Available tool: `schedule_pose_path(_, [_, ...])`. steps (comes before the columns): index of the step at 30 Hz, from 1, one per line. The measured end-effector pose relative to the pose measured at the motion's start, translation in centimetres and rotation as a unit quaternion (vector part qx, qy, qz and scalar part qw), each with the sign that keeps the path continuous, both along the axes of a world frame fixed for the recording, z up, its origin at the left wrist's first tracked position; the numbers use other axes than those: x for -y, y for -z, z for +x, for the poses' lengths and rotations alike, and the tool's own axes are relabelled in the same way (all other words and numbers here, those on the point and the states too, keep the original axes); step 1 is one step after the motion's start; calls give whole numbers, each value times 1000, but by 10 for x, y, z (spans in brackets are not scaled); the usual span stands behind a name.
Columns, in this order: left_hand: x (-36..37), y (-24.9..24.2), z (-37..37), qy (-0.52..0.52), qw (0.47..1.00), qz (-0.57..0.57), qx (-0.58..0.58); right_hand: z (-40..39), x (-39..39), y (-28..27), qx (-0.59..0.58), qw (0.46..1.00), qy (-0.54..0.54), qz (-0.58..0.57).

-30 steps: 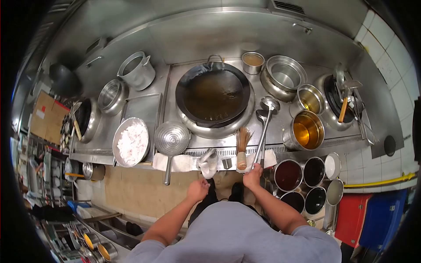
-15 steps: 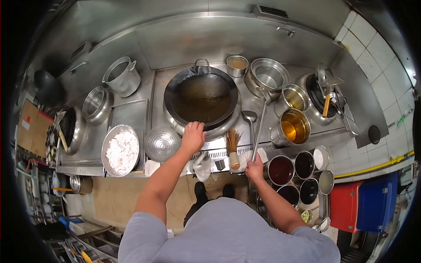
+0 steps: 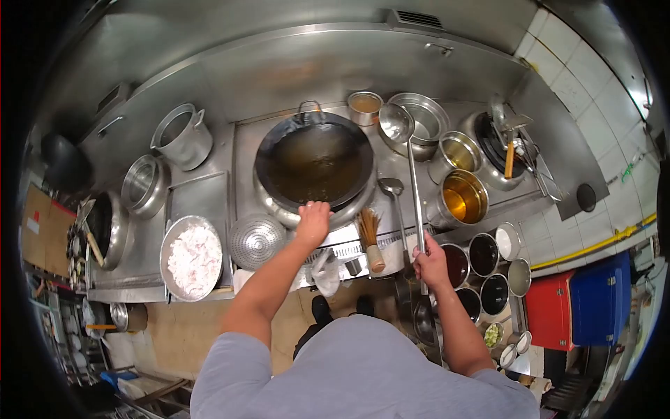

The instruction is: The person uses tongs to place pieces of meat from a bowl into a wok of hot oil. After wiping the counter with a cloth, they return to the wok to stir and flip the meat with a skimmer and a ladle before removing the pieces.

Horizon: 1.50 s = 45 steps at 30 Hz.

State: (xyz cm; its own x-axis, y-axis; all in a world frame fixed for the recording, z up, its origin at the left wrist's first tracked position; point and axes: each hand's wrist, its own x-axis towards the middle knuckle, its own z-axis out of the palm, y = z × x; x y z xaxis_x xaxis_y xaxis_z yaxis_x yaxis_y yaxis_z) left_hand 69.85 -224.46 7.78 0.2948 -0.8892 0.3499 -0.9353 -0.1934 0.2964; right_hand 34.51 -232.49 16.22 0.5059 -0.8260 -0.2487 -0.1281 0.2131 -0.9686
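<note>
My left hand point(image 3: 314, 221) is closed at the near rim of a large black wok point(image 3: 269, 157) that holds brownish oil or liquid. Its fingertips lie over the edge, and the grip itself is partly hidden. In my right hand point(image 3: 428, 261) is the long metal handle of a ladle point(image 3: 397, 124). The ladle's bowl hangs above a steel pot point(image 3: 430, 115) to the right of the wok. Between my hands lie a bamboo wok brush point(image 3: 372, 241) and a wok spatula point(image 3: 392, 187).
A perforated strainer point(image 3: 257, 241) and a bowl of white, coated pieces point(image 3: 192, 257) stand left. Yellow oil fills a pot point(image 3: 462, 200) on the right. Several sauce containers point(image 3: 484, 254) stand near my right arm. A crumpled cloth point(image 3: 325, 271) lies at the front edge.
My right hand has shifted right, and the ladle's bowl has come up into plain view, turned over the steel pot. My left hand stays at the wok's rim. The whole view has tilted slightly.
</note>
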Motion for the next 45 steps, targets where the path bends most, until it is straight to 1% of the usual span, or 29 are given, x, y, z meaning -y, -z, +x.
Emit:
schedule_pose_path(3, [5,7,-3,-11,1000,-5,2,23,1,-7,4,999,-36,-6])
schedule_pose_path(5, [5,3,-6,-17,1000,-1,-14,38,-2,-13,39,997,-72,11])
schedule_pose_path(7, [2,-4,-9,-17,999,-2,-29,53,-7,-24,41,995,-94,13])
schedule_pose_path(9, [-3,-14,-12,-26,1000,2,-10,62,-11,-28,22,994,-104,12])
schedule_pose_path(10, [-8,-21,-15,-30,999,29,-12,63,-11,-27,22,994,-106,10])
schedule_pose_path(12, [-17,-25,-15,-25,999,36,3,63,-8,-16,-66,993,-98,-24])
schedule_pose_path(13, [-22,-24,-17,-18,999,45,17,62,-4,-2,-66,993,-95,-24])
schedule_pose_path(14, [-28,-21,-21,-16,999,45,17,58,2,20,-80,975,-99,-183])
schedule_pose_path(15, [-33,-18,-26,-23,999,21,26,59,0,21,-92,932,-100,-337])
schedule_pose_path(16, [-36,-16,-29,-32,999,-4,34,54,-4,20,-91,931,-98,-338])
schedule_pose_path(18, [-40,-14,-32,-37,998,-7,50,45,-13,9,-160,931,-92,-314])
schedule_pose_path(23, [-37,-22,-47,-62,994,26,82,30,-31,-5,-158,927,-61,-334])
schedule_pose_path(25, [-32,-34,-65,-55,996,8,-70,27,-38,0,-163,922,-49,-347])
schedule_pose_path(26, [-22,-33,-75,-14,981,-32,-193,27,-43,13,-151,929,-34,-336])
schedule_pose_path(27, [-11,-41,-87,28,957,-44,-286,28,-49,27,-140,935,-20,-324])
schedule_pose_path(28, [2,-47,-103,68,923,-53,-376,32,-56,49,-133,935,-9,-329])
schedule_pose_path(29, [18,-42,-124,91,847,-60,-521,38,-68,58,-109,940,2,-324])
schedule_pose_path(31, [28,-83,-153,75,756,-3,-650,57,-92,62,-29,942,38,-332])
schedule_pose_path(32, [30,-79,-152,70,756,-1,-651,50,-81,76,-29,944,36,-327])
schedule_pose_path(34, [33,-66,-144,-83,859,14,-505,36,-41,123,17,935,-127,-331])
schedule_pose_path(35, [20,-60,-135,-91,889,-28,-447,40,-36,113,-7,932,-48,-359])
schedule_pose_path(37, [-17,-56,-104,-70,914,23,-400,41,-17,127,-190,944,-17,-270])
schedule_pose_path(38, [-38,-47,-89,-67,926,68,-365,44,-16,130,-191,945,-19,-264])
schedule_pose_path(39, [-61,-37,-75,-64,936,112,-329,49,-16,133,-261,911,-49,-315])
schedule_pose_path(40, [-86,-45,-67,-41,934,140,-326,54,-17,136,-327,869,-80,-363])
schedule_pose_path(41, [-110,-61,-62,-19,932,166,-322,60,-19,141,-326,870,-81,-360])
schedule_pose_path(43, [-150,-79,-58,-38,914,244,-321,69,-24,154,-347,881,-135,-293])
schedule_pose_path(44, [-165,-84,-56,-40,913,248,-322,70,-23,159,-336,891,-133,-274])
schedule_pose_path(45, [-177,-86,-53,-49,917,263,-295,68,-13,185,-337,892,-135,-271])
